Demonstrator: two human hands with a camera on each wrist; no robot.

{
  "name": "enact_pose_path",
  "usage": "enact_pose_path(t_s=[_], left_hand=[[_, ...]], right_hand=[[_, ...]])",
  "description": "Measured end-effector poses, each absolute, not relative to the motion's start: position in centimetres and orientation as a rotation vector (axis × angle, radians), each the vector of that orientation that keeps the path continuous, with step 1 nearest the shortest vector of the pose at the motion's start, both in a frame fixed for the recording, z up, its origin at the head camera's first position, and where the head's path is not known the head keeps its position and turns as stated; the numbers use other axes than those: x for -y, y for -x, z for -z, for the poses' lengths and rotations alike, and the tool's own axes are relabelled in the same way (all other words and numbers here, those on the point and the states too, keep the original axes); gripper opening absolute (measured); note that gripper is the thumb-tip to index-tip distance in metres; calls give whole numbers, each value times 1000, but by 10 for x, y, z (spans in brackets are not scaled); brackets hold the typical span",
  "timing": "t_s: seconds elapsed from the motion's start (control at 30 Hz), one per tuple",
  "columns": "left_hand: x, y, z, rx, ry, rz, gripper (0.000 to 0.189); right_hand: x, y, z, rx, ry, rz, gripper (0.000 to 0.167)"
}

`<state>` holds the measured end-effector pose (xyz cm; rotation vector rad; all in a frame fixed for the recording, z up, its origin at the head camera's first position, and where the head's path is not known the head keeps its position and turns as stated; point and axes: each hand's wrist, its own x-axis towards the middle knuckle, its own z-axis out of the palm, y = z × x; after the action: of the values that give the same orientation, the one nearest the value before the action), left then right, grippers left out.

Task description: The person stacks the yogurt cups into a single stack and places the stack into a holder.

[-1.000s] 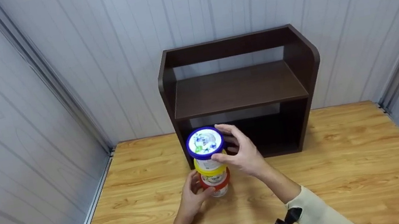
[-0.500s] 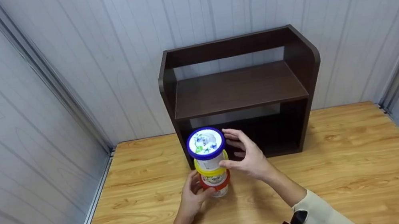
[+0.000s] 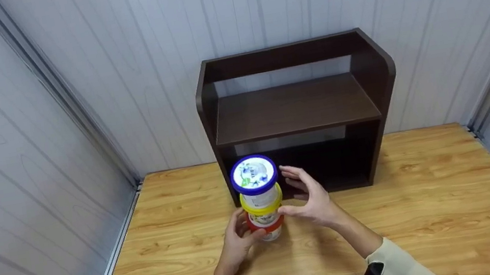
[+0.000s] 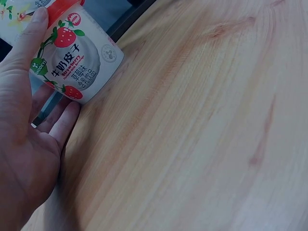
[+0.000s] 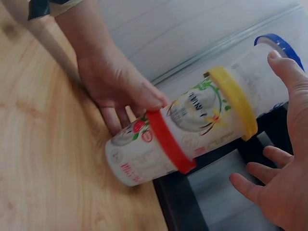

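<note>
Three lidded plastic cups stand in an upright stack on the table. At the bottom is the red-lidded cup point(image 3: 273, 233), printed with strawberries; above it the yellow-lidded cup point(image 3: 262, 217), and on top the blue-lidded cup point(image 3: 254, 174). My left hand point(image 3: 235, 247) holds the red-lidded cup from the left, thumb at its lid and fingers behind, as the left wrist view also shows. To the right of the stack is my right hand point(image 3: 314, 201), fingers spread and holding nothing, its thumb tip close beside the yellow lid.
A dark brown two-tier shelf point(image 3: 295, 108) stands against the back wall, right behind the stack. Pale panelled walls point(image 3: 150, 48) enclose the wooden table point(image 3: 455, 202) at the back and both sides.
My right hand has drawn away from the blue-lidded cup, moving right and down with its fingers spread. The stack and my left hand have stayed in place.
</note>
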<state>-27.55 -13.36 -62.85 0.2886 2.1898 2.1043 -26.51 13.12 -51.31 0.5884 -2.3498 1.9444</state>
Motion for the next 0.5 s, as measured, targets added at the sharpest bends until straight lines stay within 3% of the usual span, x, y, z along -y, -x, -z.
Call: enact_pose_path(t_s=[0.5], left_hand=[[134, 276, 629, -2179, -278, -2128, 79]], right_hand=[[-139, 265, 547, 2426, -635, -1989, 98]])
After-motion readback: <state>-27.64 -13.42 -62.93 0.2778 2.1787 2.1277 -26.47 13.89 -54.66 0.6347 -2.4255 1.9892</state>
